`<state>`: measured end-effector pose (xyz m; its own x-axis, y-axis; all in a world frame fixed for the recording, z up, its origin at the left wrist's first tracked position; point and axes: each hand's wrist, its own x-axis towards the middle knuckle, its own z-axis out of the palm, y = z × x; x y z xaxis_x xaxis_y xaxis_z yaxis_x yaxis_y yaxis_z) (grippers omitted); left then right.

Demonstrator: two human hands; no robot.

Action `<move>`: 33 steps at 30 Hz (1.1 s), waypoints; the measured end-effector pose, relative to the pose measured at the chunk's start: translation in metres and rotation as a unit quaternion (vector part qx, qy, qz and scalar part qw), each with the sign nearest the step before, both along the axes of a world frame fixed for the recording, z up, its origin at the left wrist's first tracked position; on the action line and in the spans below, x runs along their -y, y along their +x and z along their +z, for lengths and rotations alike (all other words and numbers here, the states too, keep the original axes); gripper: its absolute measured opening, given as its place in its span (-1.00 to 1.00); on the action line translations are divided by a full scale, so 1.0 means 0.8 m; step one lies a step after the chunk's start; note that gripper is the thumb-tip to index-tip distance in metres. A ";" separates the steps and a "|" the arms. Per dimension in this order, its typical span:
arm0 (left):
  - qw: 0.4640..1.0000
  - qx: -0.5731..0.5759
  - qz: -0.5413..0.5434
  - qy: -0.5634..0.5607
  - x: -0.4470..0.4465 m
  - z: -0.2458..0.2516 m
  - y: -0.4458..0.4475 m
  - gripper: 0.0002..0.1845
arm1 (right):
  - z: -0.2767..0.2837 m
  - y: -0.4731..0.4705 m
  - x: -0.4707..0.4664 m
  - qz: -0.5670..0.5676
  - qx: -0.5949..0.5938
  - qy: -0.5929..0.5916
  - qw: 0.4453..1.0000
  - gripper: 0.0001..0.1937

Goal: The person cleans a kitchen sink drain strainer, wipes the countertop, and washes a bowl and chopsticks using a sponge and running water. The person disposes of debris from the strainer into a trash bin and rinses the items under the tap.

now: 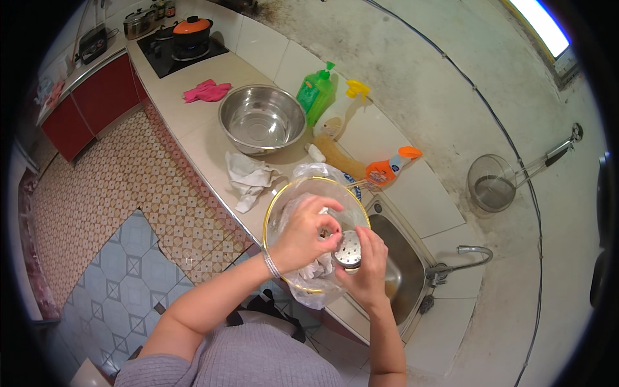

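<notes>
My right hand (367, 263) holds a round perforated metal sink strainer (348, 249) by its rim, tilted over a lined waste bin. Dark specks show on the strainer's face. Beside it is my left hand (309, 232), its thumb and forefinger curled toward each other; whether a small scrap is pinched between them is unclear. Beneath both hands is the waste bin, with a gold-coloured rim (265, 227) and a clear plastic bag (314, 301) folded over it. Crumpled white paper (316, 267) lies inside; my hands hide part of the contents.
The bin's far side overlaps the counter, near a white cloth (249, 176), a steel basin (261, 121) and several cleaner bottles (316, 94). At right are the sink (392, 280) and its faucet (454, 266). An orange-lidded pot (192, 34) stands over a lit burner.
</notes>
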<state>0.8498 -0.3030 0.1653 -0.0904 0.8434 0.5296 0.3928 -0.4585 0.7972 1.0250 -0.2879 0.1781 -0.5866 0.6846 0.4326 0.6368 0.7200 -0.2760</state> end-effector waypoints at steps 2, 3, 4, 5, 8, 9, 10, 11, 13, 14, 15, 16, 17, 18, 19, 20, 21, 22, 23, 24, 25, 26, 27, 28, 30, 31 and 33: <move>0.999 0.032 0.013 0.002 -0.001 -0.001 -0.009 -0.93 | 0.001 0.002 0.000 -0.010 -0.008 -0.015 1.000 -0.23; 1.000 0.008 0.013 -0.001 0.000 -0.003 -0.010 -0.92 | 0.001 0.003 0.000 -0.016 -0.013 -0.024 0.999 -0.23; 1.000 -0.007 0.024 0.005 0.001 -0.005 -0.011 -0.92 | 0.001 0.003 0.000 -0.020 -0.025 -0.034 0.999 -0.24; 0.999 -0.023 0.036 0.012 0.002 -0.007 -0.010 -0.90 | 0.001 0.003 0.000 -0.024 -0.021 -0.038 0.999 -0.24; 0.999 0.009 0.034 -0.001 0.005 -0.014 -0.005 -0.93 | -0.002 0.005 -0.003 -0.022 -0.073 -0.103 0.992 -0.27; 0.999 0.026 0.033 -0.009 0.005 -0.016 -0.005 -0.93 | -0.003 0.007 -0.004 -0.015 -0.121 -0.161 0.979 -0.28; 0.998 0.042 0.030 -0.034 0.006 -0.018 -0.005 -0.93 | -0.004 0.009 -0.007 -0.008 -0.167 -0.218 0.961 -0.30; 0.996 0.057 0.028 -0.060 0.007 -0.019 -0.005 -0.93 | -0.006 0.012 -0.009 -0.017 -0.240 -0.312 0.919 -0.32; 0.994 0.061 0.029 -0.084 0.009 -0.021 -0.007 -0.93 | -0.008 0.020 -0.015 -0.026 -0.375 -0.484 0.790 -0.37; 0.995 0.049 0.032 -0.083 0.009 -0.022 -0.008 -0.94 | -0.010 0.023 -0.018 -0.040 -0.362 -0.516 0.776 -0.44; 0.996 0.039 0.039 -0.064 0.009 -0.023 -0.008 -0.94 | -0.011 0.026 -0.021 -0.014 -0.405 -0.548 0.731 -0.45; 0.997 0.020 0.042 -0.062 0.009 -0.024 -0.008 -0.94 | -0.013 0.029 -0.023 -0.001 -0.447 -0.578 0.682 -0.46; 0.998 0.001 0.051 -0.043 0.009 -0.024 -0.008 -0.93 | -0.014 0.030 -0.026 0.011 -0.487 -0.605 0.630 -0.47; 0.998 -0.017 0.059 -0.024 0.009 -0.025 -0.007 -0.92 | -0.015 0.030 -0.027 -0.014 -0.480 -0.611 0.629 -0.49; 0.997 -0.014 0.072 -0.004 0.008 -0.025 -0.006 -0.93 | -0.016 0.030 -0.029 -0.007 -0.504 -0.619 0.603 -0.50; 0.996 -0.010 0.085 0.015 0.008 -0.025 -0.005 -0.94 | -0.016 0.029 -0.030 -0.008 -0.524 -0.625 0.579 -0.51; 0.995 -0.010 0.092 0.036 0.008 -0.025 -0.004 -0.96 | -0.015 0.028 -0.031 -0.008 -0.544 -0.627 0.558 -0.52; 0.993 -0.013 0.103 0.049 0.009 -0.023 -0.003 -0.95 | -0.014 0.026 -0.032 -0.039 -0.551 -0.640 0.534 -0.54; 0.992 -0.020 0.108 0.063 0.010 -0.021 -0.002 -0.93 | -0.012 0.024 -0.032 -0.032 -0.552 -0.647 0.526 -0.53; 0.991 -0.020 0.116 0.058 0.011 -0.019 -0.001 -0.92 | -0.011 0.022 -0.033 -0.025 -0.552 -0.653 0.517 -0.52; 0.991 -0.024 0.107 0.073 0.012 -0.016 0.000 -0.91 | -0.010 0.021 -0.033 0.003 -0.552 -0.663 0.506 -0.51; 0.992 -0.020 0.101 0.068 0.014 -0.012 0.001 -0.90 | -0.009 0.019 -0.033 0.031 -0.551 -0.674 0.492 -0.48; 0.993 -0.016 0.088 0.071 0.014 -0.008 0.003 -0.88 | -0.008 0.017 -0.032 0.024 -0.547 -0.680 0.488 -0.47; 0.992 -0.015 0.102 0.069 0.012 -0.004 0.003 -0.89 | -0.008 0.015 -0.032 0.029 -0.541 -0.686 0.485 -0.46; 0.990 -0.012 0.116 0.080 0.004 0.002 0.003 -0.88 | -0.008 0.012 -0.029 0.033 -0.534 -0.696 0.480 -0.43; 0.992 -0.014 0.103 0.073 -0.002 0.003 0.002 -0.88 | -0.008 0.010 -0.028 0.038 -0.530 -0.701 0.476 -0.43; 0.995 -0.016 0.076 0.058 -0.018 0.004 0.000 -0.86 | -0.007 0.007 -0.024 0.050 -0.524 -0.710 0.469 -0.43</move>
